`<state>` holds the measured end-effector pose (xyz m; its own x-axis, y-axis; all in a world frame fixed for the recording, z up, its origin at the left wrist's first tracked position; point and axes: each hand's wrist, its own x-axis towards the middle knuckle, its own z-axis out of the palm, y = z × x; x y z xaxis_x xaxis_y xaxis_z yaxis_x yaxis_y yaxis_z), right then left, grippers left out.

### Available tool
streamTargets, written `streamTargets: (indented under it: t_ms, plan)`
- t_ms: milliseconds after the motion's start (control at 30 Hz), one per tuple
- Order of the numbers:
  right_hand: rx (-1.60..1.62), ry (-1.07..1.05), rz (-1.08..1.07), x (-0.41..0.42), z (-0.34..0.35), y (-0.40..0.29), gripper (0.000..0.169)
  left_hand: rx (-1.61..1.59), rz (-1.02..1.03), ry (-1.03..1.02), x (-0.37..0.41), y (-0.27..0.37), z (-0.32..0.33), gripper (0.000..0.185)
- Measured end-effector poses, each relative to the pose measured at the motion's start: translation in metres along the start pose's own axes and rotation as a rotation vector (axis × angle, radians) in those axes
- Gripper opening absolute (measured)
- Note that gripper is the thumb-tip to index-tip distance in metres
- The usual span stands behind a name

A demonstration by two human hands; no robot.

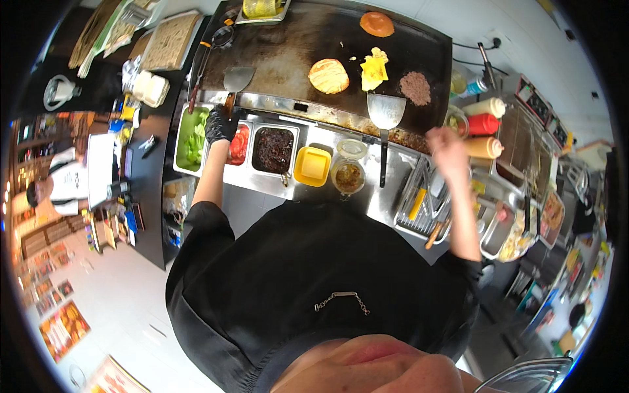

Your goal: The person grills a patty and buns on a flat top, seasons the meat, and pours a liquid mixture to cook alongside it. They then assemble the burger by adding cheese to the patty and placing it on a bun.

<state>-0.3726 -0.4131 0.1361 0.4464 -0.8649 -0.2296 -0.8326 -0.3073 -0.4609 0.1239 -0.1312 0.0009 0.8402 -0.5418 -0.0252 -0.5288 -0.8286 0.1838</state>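
Note:
My left hand [222, 124], in a black glove, is at the wooden handle of a metal spatula [239, 78] whose blade lies on the flat-top griddle [285, 34]; its fingers are around the handle. My bare right hand [447, 147] is blurred, over the griddle's front right corner near the sauce bottles; its fingers are not clear. On the griddle are a cut bun half [328, 76], a bun top [377, 24], egg with yellow cheese [374, 71] and a browned meat patty [415, 88]. A second spatula [386, 112] rests across the griddle's front edge.
Along the front stand trays of lettuce [195, 140], tomato slices [239, 145] and dark cooked topping [275, 150], a yellow tub [313, 166] and a glass jar [348, 178]. Squeeze bottles [484, 124] and a utensil tray [422, 199] are right. A person [64, 182] stands far left.

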Motion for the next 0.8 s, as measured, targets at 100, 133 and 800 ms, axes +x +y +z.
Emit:
streamTargets:
  t_ms: [100,133,800]
  plan:
    - [0.017,-0.228,0.171,-0.061,0.111,0.003,0.082,0.018,0.071,-0.063,0.03,-0.029,0.04,0.055]
    - [0.367,-0.324,0.377,-0.071,0.129,-0.004,0.081,-0.002,0.082,-0.079,0.037,-0.039,0.05,0.052]
    - [1.563,0.094,0.346,0.06,0.194,-0.079,0.027,-1.286,0.078,-0.531,0.04,0.035,0.014,0.02]
